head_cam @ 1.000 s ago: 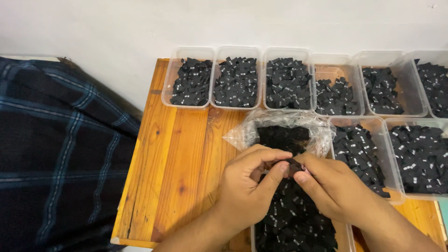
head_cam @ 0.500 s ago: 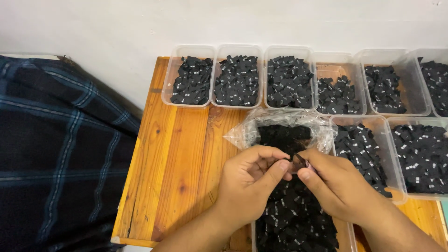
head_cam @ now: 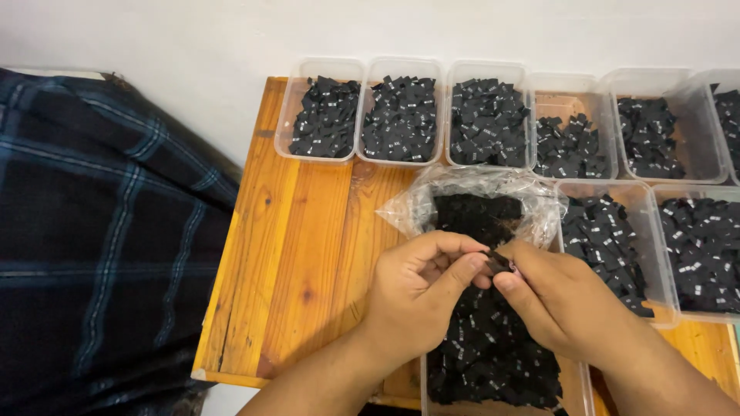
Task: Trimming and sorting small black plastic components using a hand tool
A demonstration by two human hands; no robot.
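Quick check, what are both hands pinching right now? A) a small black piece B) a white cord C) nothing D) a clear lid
A: the left hand and right hand meet fingertip to fingertip on a small black piece, above a container of like pieces.

A wooden table (head_cam: 308,254) of orange-brown planks is standing against a pale wall, its left edge bordering a dark plaid cloth (head_cam: 100,231). Clear plastic tubs are sitting directly on it — a back row (head_cam: 509,115) running side by side along the wall edge, each holding small black tags, and two more tubs (head_cam: 655,246) lying nearer on the right, also filled with tags. A crumpled clear plastic bag (head_cam: 478,192) is resting mid-table, and another tub (head_cam: 501,362) of tags is sitting at the front edge — partly covered.
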